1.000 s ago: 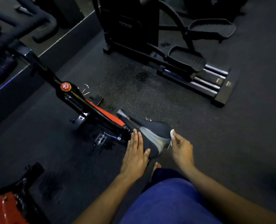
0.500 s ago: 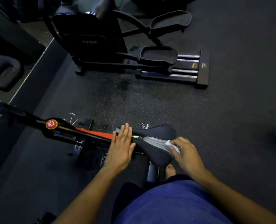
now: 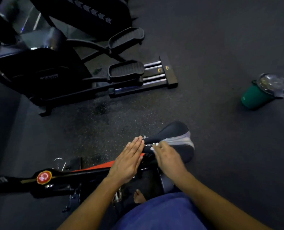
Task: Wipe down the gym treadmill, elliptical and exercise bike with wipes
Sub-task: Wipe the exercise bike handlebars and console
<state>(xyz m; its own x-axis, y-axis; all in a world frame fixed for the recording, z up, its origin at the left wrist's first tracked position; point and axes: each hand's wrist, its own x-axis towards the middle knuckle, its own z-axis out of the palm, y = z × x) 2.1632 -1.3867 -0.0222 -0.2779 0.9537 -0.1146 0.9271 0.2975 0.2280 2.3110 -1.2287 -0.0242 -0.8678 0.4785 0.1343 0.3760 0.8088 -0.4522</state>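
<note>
Dark speckled gym floor, dim light. Bike low in frame, black-grey saddle pointing left, red knob on its frame. Left hand flat, fingers straight and together, tips at saddle nose. Right hand curled over the saddle's narrow part, pinching a white wipe; only small bits of it show at the fingers. Elliptical beyond, both pedals visible. Green tub with clear lid tilted on floor, far right, well apart.
</note>
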